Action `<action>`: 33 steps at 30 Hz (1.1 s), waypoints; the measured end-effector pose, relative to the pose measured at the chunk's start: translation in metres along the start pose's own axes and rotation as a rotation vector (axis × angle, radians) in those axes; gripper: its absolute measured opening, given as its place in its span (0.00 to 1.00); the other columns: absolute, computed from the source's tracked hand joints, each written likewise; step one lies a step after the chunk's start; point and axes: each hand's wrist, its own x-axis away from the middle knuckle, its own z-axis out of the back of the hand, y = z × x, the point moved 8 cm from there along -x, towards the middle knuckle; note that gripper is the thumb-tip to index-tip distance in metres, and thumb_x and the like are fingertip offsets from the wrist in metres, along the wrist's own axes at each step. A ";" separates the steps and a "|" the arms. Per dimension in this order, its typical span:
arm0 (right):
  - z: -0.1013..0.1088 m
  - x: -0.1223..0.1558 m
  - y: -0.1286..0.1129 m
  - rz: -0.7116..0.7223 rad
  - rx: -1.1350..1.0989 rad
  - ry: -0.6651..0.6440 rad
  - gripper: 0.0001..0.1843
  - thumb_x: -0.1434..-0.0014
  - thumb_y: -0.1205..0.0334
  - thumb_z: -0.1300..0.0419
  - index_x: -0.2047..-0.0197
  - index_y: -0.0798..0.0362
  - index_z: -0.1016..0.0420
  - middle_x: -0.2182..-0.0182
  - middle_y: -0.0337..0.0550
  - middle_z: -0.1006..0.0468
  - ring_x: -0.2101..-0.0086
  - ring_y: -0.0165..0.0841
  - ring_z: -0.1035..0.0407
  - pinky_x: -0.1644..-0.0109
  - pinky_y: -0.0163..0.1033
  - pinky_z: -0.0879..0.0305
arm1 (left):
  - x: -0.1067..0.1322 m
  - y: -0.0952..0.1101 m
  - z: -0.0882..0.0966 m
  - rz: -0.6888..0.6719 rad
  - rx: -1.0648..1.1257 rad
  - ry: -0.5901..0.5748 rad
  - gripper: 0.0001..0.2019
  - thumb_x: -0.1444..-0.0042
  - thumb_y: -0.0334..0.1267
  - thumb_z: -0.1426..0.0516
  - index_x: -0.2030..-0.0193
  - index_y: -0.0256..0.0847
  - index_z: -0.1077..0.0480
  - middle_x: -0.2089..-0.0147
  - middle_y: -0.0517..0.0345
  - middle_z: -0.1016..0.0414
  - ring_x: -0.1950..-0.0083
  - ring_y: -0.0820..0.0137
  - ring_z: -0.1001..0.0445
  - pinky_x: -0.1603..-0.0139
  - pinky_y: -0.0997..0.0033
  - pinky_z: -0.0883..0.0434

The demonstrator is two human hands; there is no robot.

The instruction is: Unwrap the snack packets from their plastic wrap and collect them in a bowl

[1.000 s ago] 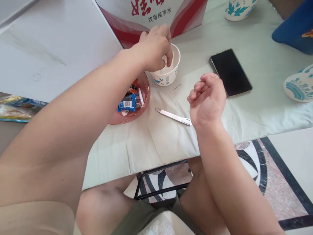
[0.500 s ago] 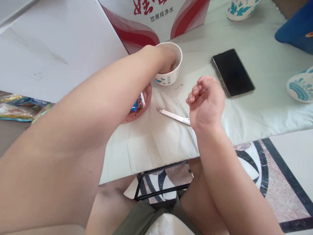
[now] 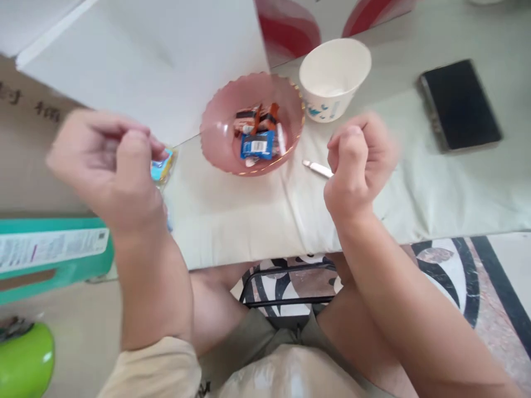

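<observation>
My left hand [image 3: 110, 166] is raised at the left with its fingers curled in and the thumb alongside; anything inside it is hidden. A blue and yellow snack packet [image 3: 161, 166] shows just beyond its fingertips, and I cannot tell if they touch. My right hand [image 3: 359, 160] is closed in a loose, slightly blurred fist, with nothing showing in it. Partly behind it lies a slim white and silver tool [image 3: 316, 168]. Between the hands stands a pink scalloped bowl [image 3: 215, 146] holding wrapped sweets, among them a blue packet [image 3: 257, 145]. A white paper cup [image 3: 326, 105] stands beside the bowl.
A black phone [image 3: 462, 105] lies on the pale cloth at the right. White boxes [image 3: 145, 55] rise behind the bowl, and a red-and-white carton [image 3: 290, 27] stands behind the cup. Lower left are a green box [image 3: 83, 265] and a bright green object [image 3: 27, 359].
My left hand has come out of the paper cup and swung left, past the bowl. My right hand has curled more tightly. The view has shifted left, uncovering the bowl.
</observation>
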 end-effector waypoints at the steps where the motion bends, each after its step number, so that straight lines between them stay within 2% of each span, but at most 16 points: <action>1: -0.017 0.011 -0.012 0.035 0.005 -0.077 0.18 0.30 0.58 0.47 0.74 0.47 0.39 0.79 0.35 0.38 0.77 0.29 0.42 0.69 0.39 0.40 | 0.014 -0.018 0.034 -0.014 0.022 0.082 0.05 0.59 0.39 0.48 0.75 0.44 0.33 0.79 0.65 0.39 0.79 0.74 0.37 0.73 0.68 0.35; 3: -0.052 0.038 -0.030 0.082 0.022 -0.272 0.17 0.32 0.62 0.47 0.75 0.47 0.39 0.80 0.36 0.36 0.78 0.28 0.42 0.72 0.38 0.42 | 0.040 -0.058 0.092 0.041 -0.133 0.189 0.01 0.57 0.35 0.45 0.74 0.44 0.34 0.78 0.65 0.37 0.76 0.72 0.35 0.70 0.67 0.34; 5: -0.082 0.071 -0.037 0.106 0.060 -0.477 0.16 0.34 0.64 0.47 0.75 0.48 0.39 0.82 0.35 0.37 0.79 0.27 0.43 0.74 0.37 0.44 | 0.063 -0.093 0.137 0.128 -0.323 0.241 0.04 0.53 0.32 0.42 0.69 0.43 0.32 0.70 0.61 0.31 0.65 0.67 0.29 0.58 0.61 0.29; 7: -0.103 0.103 -0.035 0.127 0.097 -0.640 0.15 0.36 0.65 0.46 0.76 0.49 0.38 0.83 0.33 0.39 0.81 0.25 0.44 0.76 0.35 0.46 | 0.081 -0.121 0.162 0.214 -0.482 0.167 0.11 0.53 0.29 0.37 0.62 0.42 0.28 0.59 0.56 0.27 0.51 0.61 0.27 0.42 0.51 0.29; 9: -0.115 0.129 -0.030 0.156 0.144 -0.761 0.15 0.36 0.66 0.46 0.76 0.49 0.37 0.85 0.32 0.39 0.83 0.24 0.44 0.77 0.33 0.47 | 0.094 -0.145 0.170 0.320 -0.576 0.033 0.22 0.56 0.28 0.31 0.53 0.43 0.27 0.49 0.53 0.29 0.40 0.55 0.31 0.31 0.44 0.35; 10: -0.119 0.139 -0.028 0.173 0.165 -0.809 0.15 0.36 0.66 0.46 0.76 0.50 0.36 0.85 0.32 0.39 0.83 0.24 0.43 0.77 0.33 0.47 | 0.101 -0.156 0.170 0.384 -0.595 -0.036 0.28 0.58 0.29 0.29 0.49 0.44 0.27 0.46 0.51 0.31 0.38 0.53 0.33 0.29 0.42 0.37; 13: -0.126 0.154 -0.025 0.229 0.223 -0.912 0.15 0.36 0.66 0.46 0.76 0.51 0.33 0.85 0.33 0.36 0.83 0.24 0.41 0.78 0.32 0.46 | 0.113 -0.175 0.163 0.549 -0.577 -0.166 0.38 0.60 0.28 0.28 0.39 0.48 0.30 0.43 0.50 0.30 0.37 0.50 0.31 0.29 0.40 0.35; 15: -0.129 0.156 -0.026 0.253 0.256 -0.942 0.15 0.36 0.66 0.46 0.76 0.51 0.32 0.85 0.33 0.35 0.84 0.25 0.40 0.78 0.32 0.45 | 0.114 -0.173 0.159 0.574 -0.521 -0.163 0.36 0.58 0.27 0.30 0.40 0.49 0.30 0.44 0.52 0.27 0.38 0.51 0.29 0.30 0.42 0.33; 17: -0.130 0.153 -0.026 0.257 0.281 -0.947 0.15 0.36 0.67 0.45 0.76 0.51 0.31 0.85 0.33 0.34 0.84 0.25 0.40 0.79 0.32 0.45 | 0.111 -0.164 0.156 0.547 -0.396 -0.119 0.31 0.54 0.30 0.31 0.42 0.48 0.30 0.43 0.55 0.24 0.38 0.54 0.27 0.31 0.46 0.32; 20: -0.127 0.146 -0.025 0.245 0.306 -0.922 0.14 0.37 0.67 0.45 0.76 0.50 0.31 0.85 0.34 0.33 0.84 0.25 0.40 0.79 0.33 0.45 | 0.113 -0.150 0.144 0.607 -0.037 -0.066 0.23 0.46 0.42 0.34 0.43 0.49 0.30 0.43 0.58 0.22 0.37 0.58 0.24 0.34 0.54 0.28; 23: -0.114 0.135 -0.022 0.228 0.335 -0.848 0.13 0.39 0.67 0.44 0.76 0.50 0.31 0.84 0.34 0.31 0.84 0.26 0.40 0.78 0.35 0.46 | 0.131 -0.139 0.106 0.863 0.424 -0.118 0.16 0.40 0.51 0.42 0.51 0.47 0.27 0.47 0.55 0.20 0.35 0.56 0.24 0.37 0.54 0.25; 26: -0.083 0.114 -0.016 0.188 0.439 -0.692 0.12 0.41 0.67 0.43 0.76 0.50 0.31 0.84 0.34 0.31 0.82 0.27 0.39 0.76 0.36 0.46 | 0.149 -0.120 0.060 1.024 0.720 -0.237 0.13 0.43 0.48 0.42 0.58 0.43 0.26 0.52 0.52 0.18 0.36 0.54 0.23 0.39 0.55 0.23; 28: -0.050 0.095 -0.009 0.170 0.571 -0.545 0.12 0.42 0.67 0.43 0.77 0.49 0.32 0.84 0.35 0.34 0.82 0.29 0.39 0.75 0.38 0.46 | 0.156 -0.111 0.037 1.067 0.801 -0.296 0.11 0.46 0.44 0.41 0.59 0.42 0.26 0.55 0.54 0.18 0.39 0.56 0.21 0.43 0.59 0.21; 30: -0.015 0.077 0.003 0.156 0.739 -0.432 0.10 0.41 0.66 0.44 0.75 0.49 0.31 0.82 0.38 0.31 0.78 0.32 0.35 0.70 0.40 0.41 | 0.163 -0.109 0.022 1.129 0.819 -0.333 0.10 0.45 0.43 0.42 0.58 0.42 0.26 0.57 0.55 0.18 0.44 0.58 0.19 0.48 0.63 0.19; 32: 0.014 0.064 0.021 0.128 0.923 -0.399 0.04 0.41 0.64 0.42 0.67 0.49 0.26 0.71 0.48 0.21 0.65 0.42 0.25 0.57 0.48 0.32 | 0.168 -0.110 0.011 1.191 0.823 -0.381 0.12 0.43 0.45 0.44 0.57 0.42 0.26 0.57 0.54 0.18 0.47 0.59 0.17 0.52 0.62 0.18; 33: 0.026 0.059 0.031 0.120 1.006 -0.402 0.06 0.43 0.62 0.39 0.61 0.50 0.23 0.63 0.54 0.18 0.58 0.49 0.24 0.50 0.54 0.32 | 0.170 -0.110 0.006 1.204 0.833 -0.426 0.14 0.42 0.48 0.45 0.56 0.43 0.27 0.56 0.53 0.17 0.48 0.58 0.17 0.53 0.60 0.18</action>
